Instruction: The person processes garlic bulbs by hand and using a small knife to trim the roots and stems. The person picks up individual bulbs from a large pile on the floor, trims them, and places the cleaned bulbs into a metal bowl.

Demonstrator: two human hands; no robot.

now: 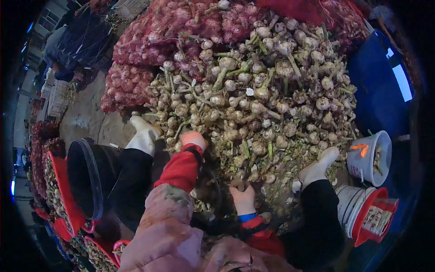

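Note:
A large heap of garlic bulbs [258,102], many with stalks, lies before me. My left hand [194,139], blurred and below a red sleeve, is at the near left edge of the heap; whether its fingers hold a bulb cannot be told. Nearer my body on the right, my right hand [243,197] has its thumb and fingers closed around a dark, narrow object [242,184], too unclear to name. Cut stalk bits and peel [278,180] lie on the floor to the right of that hand.
Red mesh sacks of garlic [132,81] stand behind and left of the heap. A dark tub [83,178] is at my left. On the right are a whitish bucket [363,159], a stack of buckets with a red rim [360,214] and a blue panel [377,88]. Another person [81,40] bends over at upper left.

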